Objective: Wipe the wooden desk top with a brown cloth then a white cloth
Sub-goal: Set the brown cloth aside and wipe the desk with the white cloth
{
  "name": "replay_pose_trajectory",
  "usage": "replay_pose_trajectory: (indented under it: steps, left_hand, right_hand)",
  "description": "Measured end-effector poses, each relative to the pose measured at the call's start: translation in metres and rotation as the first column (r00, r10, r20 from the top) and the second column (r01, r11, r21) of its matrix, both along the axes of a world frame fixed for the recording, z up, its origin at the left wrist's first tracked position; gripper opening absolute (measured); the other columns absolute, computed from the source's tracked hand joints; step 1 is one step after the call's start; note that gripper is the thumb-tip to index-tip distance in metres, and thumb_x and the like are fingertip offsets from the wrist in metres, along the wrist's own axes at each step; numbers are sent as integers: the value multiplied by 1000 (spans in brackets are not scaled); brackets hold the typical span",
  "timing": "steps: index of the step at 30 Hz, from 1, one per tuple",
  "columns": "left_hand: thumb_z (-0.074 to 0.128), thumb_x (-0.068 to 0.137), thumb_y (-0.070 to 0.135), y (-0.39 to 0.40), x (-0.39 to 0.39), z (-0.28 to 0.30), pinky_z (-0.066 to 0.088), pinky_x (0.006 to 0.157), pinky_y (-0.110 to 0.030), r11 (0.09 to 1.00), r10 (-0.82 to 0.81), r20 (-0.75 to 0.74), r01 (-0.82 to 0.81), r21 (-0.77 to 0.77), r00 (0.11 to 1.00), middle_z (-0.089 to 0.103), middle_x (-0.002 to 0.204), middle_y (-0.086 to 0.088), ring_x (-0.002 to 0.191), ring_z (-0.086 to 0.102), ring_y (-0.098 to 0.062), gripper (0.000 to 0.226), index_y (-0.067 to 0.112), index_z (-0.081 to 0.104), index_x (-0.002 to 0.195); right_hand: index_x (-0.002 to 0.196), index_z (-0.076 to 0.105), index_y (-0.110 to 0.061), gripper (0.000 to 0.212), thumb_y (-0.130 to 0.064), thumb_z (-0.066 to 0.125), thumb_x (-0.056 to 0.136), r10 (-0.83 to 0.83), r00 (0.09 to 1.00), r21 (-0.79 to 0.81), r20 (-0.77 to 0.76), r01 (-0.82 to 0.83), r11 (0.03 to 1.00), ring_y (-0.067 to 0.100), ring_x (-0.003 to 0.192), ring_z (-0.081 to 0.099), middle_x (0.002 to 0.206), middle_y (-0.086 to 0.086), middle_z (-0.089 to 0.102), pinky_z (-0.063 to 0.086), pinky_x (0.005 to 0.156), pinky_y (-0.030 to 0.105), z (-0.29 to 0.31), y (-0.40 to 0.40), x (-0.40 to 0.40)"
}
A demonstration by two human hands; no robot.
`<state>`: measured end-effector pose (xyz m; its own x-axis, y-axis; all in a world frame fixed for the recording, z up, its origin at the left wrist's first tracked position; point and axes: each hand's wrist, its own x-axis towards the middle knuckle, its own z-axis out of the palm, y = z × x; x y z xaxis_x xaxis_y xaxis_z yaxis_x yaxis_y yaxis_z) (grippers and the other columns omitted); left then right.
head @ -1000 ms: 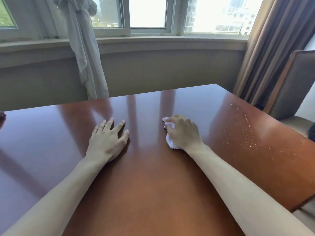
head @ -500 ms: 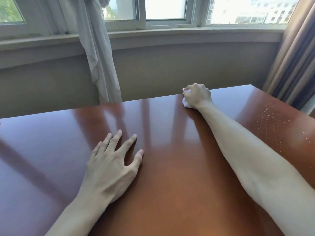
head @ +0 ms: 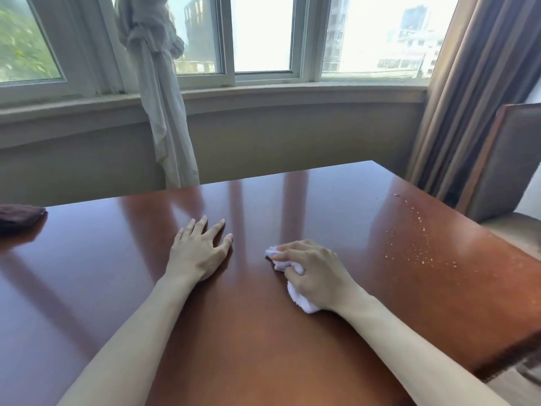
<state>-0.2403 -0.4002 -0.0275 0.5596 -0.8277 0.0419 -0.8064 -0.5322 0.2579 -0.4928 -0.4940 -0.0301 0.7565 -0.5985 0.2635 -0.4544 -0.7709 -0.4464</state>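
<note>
The glossy reddish wooden desk top (head: pixel 240 341) fills the lower view. My right hand (head: pixel 317 272) grips a bunched white cloth (head: pixel 301 301) and presses it on the desk near the middle; most of the cloth is hidden under the fingers. My left hand (head: pixel 199 253) rests flat on the wood with fingers spread, a short way left of the cloth. A folded brown cloth (head: pixel 19 218) lies at the desk's far left edge, away from both hands. Pale specks (head: pixel 421 241) dot the right side of the desk.
A chair (head: pixel 503 162) with a padded back stands past the desk's right edge. Brown curtains (head: pixel 468 92) hang at the right, and a tied white curtain (head: pixel 158 92) hangs by the window wall beyond the desk's far edge.
My right hand drew the white cloth back from the desk's far edge to the middle. My left hand stayed flat on the wood.
</note>
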Motion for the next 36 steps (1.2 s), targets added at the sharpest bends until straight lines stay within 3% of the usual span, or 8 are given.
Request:
replay_pose_trajectory:
  steps: [5, 9, 13, 19, 21, 23, 27, 36]
  left_hand:
    - [28, 100, 62, 4, -2, -2, 5, 126, -42, 1000, -19, 6, 19, -2, 1000, 13, 169, -1, 156, 7, -22, 60, 44, 24, 157]
    - [24, 100, 62, 1, 2, -7, 2, 126, -42, 1000, -29, 28, 30, -4, 999, 11, 169, 0, 156, 3, -21, 61, 45, 20, 158]
    - [11, 88, 71, 2, 3, -10, 4, 126, -39, 999, -24, 66, 26, -34, 998, 12, 169, 3, 155, 4, -19, 73, 47, 19, 157]
    - [12, 85, 73, -2, 4, -11, 3, 126, -34, 997, 8, 54, -3, -83, 999, 11, 168, 10, 155, 1, -11, 74, 51, 21, 155]
    - [12, 85, 74, -4, 4, -10, 2, 126, -33, 997, 4, 47, -1, -72, 999, 8, 168, 12, 155, -2, -10, 73, 52, 19, 155]
    - [15, 87, 73, -3, 4, -9, 0, 126, -33, 998, 8, 31, -6, -65, 999, 7, 168, 11, 155, -3, -10, 71, 52, 18, 155]
    - [28, 95, 68, -5, 6, -6, 3, 125, -35, 998, 2, 21, 0, -63, 1000, 12, 168, 7, 155, 2, -13, 62, 49, 24, 155]
    - [27, 96, 67, -4, 8, -9, 7, 126, -41, 1000, -9, 15, 9, -18, 1000, 16, 168, 3, 155, 8, -18, 62, 47, 26, 154]
  right_hand:
    - [120, 67, -48, 47, -44, 37, 85, -6, 1000, 52, 31, 4, 999, -3, 121, 55, 123, -33, 63, 50, 100, 37, 3, -20, 3]
    - [120, 70, -44, 44, -40, 42, 86, -181, 984, 19, 4, 181, 983, 13, 119, 59, 121, -19, 68, 49, 98, 40, 9, -93, 40]
    - [118, 73, -37, 43, -36, 46, 85, -322, 946, -26, -31, 322, 946, 27, 116, 60, 124, -6, 67, 45, 92, 36, 18, -177, 101]
    - [114, 75, -21, 33, -24, 50, 92, -415, 904, -51, -104, 412, 910, 36, 110, 63, 118, 11, 70, 49, 88, 36, 22, -256, 217]
    - [113, 76, -21, 33, -23, 50, 92, -324, 939, -60, -113, 319, 946, 37, 108, 64, 117, 11, 71, 50, 87, 37, 20, -232, 253]
    - [113, 76, -27, 37, -27, 47, 90, -118, 988, -76, -102, 110, 991, 34, 110, 64, 121, 4, 70, 53, 88, 36, 16, -185, 280]
    - [116, 75, -32, 50, -38, 38, 83, 220, 972, -25, -89, -223, 975, 21, 118, 62, 127, -7, 70, 49, 97, 37, 15, -115, 260]
    - [125, 71, -30, 49, -30, 39, 88, 168, 986, 34, -21, -167, 985, 13, 122, 58, 132, -10, 67, 45, 101, 30, 12, -52, 99]
